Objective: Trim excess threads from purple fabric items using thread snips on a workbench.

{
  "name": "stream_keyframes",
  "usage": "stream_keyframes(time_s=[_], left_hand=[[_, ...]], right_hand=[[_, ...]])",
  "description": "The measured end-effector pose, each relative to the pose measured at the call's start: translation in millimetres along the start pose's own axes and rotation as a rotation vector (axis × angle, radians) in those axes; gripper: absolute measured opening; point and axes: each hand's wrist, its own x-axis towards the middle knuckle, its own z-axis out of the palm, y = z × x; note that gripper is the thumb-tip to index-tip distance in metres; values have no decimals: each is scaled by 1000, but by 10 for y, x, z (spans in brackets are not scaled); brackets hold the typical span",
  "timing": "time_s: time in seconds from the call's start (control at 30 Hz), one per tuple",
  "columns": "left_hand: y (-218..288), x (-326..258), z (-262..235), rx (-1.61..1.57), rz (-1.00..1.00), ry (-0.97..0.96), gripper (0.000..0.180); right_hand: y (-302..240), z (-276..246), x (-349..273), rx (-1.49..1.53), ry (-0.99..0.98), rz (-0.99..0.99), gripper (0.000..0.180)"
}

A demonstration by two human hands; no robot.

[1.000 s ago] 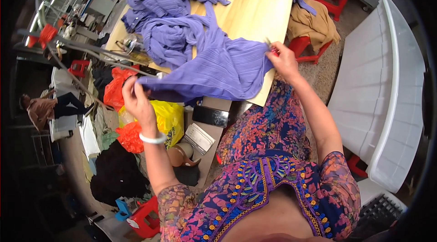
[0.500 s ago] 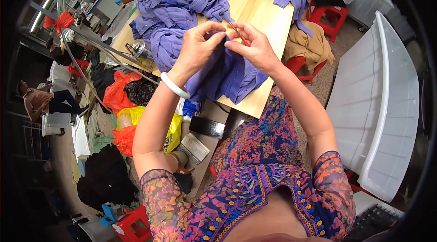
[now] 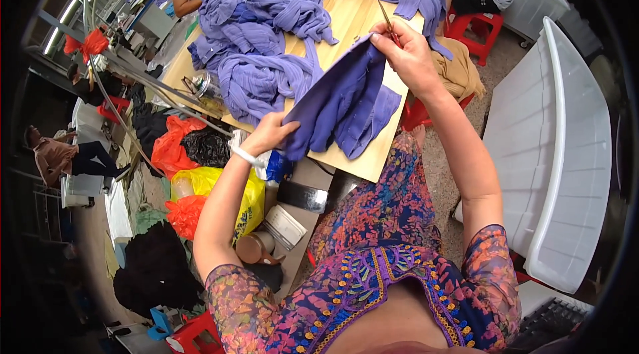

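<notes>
Two hands stretch one purple garment (image 3: 339, 104) over the counter (image 3: 346, 21): left hand (image 3: 269, 133) clamps its near end, right hand (image 3: 409, 54), gripping small scissors (image 3: 389, 22), pinches its far edge, long axis running diagonally between them.

Purple garment (image 3: 343, 104): stretched over wooden counter (image 3: 356, 18), lower end gripped by left hand (image 3: 269, 134), upper edge pinched by right hand (image 3: 409, 54) holding small scissors (image 3: 387, 21). Heaped purple fabric (image 3: 266, 21) lay behind.
</notes>
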Motion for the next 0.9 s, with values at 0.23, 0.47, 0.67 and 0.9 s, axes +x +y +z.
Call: stream_keyframes(time_s=[0.23, 0.47, 0.67, 0.9], left_hand=[[1156, -188, -997, 14, 202, 336, 31], [3013, -406, -936, -205, 626, 251, 30], [3547, -361, -394, -229, 860, 8, 30], [4049, -190, -151, -121, 1184, 51, 31]], right_hand=[[-197, -244, 80, 12, -43, 45, 19], [-1191, -173, 167, 192, -44, -235, 16], [-1667, -272, 209, 410, 69, -328, 11], [-1854, -584, 372, 574, 149, -486, 16]])
